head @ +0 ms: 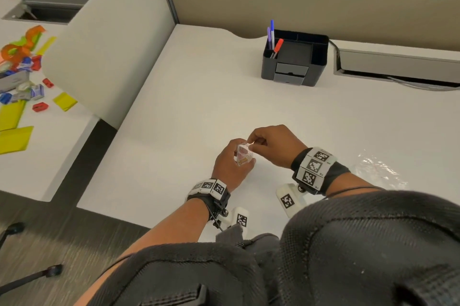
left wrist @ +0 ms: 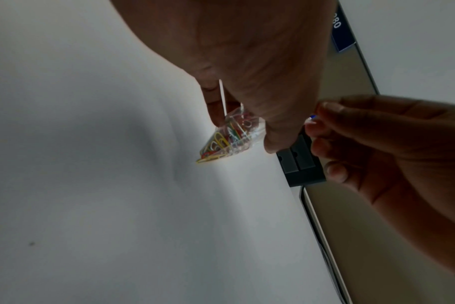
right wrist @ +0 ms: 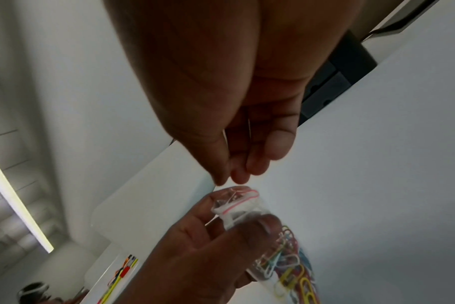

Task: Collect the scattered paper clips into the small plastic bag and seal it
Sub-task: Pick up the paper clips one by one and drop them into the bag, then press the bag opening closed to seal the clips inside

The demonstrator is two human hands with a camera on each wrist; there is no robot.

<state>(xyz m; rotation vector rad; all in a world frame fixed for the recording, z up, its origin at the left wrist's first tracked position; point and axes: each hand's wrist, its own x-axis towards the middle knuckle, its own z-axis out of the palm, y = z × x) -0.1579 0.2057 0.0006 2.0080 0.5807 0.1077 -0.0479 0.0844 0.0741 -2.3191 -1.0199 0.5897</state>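
A small clear zip bag (head: 244, 156) with a red line at its mouth is off the white desk (head: 199, 106), gripped by my left hand (head: 227, 166). Coloured paper clips (right wrist: 286, 259) fill its lower part (left wrist: 229, 135). The left thumb and fingers (right wrist: 195, 242) pinch the bag just under the zip strip (right wrist: 237, 203). My right hand (head: 271, 146) hovers at the bag's top with thumb and fingertips (right wrist: 221, 176) curled together, a small gap above the mouth. I see nothing between them. No loose clips show on the desk.
A black desk organizer (head: 293, 61) with pens stands at the back. A white divider panel (head: 107, 44) closes the left side, with a neighbouring desk of coloured items (head: 22, 76) beyond. Crumpled clear plastic (head: 378, 166) lies at the right. A cable slot (head: 398, 66) runs along the rear.
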